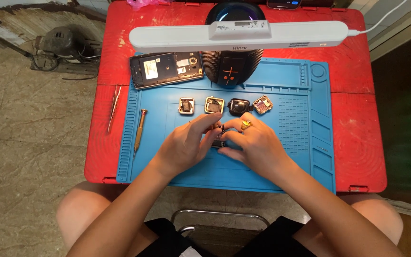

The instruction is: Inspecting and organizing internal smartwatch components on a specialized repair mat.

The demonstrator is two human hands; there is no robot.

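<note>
1. Broadly, one red table [353, 143] carries everything, with one blue work mat [305, 157] spread over its middle.
2. One white light bar [167, 38] spans the 12 o'clock side, above one dark round speaker [231, 71].
3. One opened phone [166, 69] lies at 11 o'clock from the hands.
4. Two hands meet at the mat's centre: the left hand [184, 145] and the right hand [258, 143], which wears a gold ring, both pinch one small dark part [218, 141] between curled fingertips.
5. Four small square watch cases [186, 105] sit in a row just at 12 o'clock of the hands.
6. One screwdriver [140, 128] lies at 9 o'clock on the mat; one pair of tweezers [114, 107] rests beyond it on the table.
</note>
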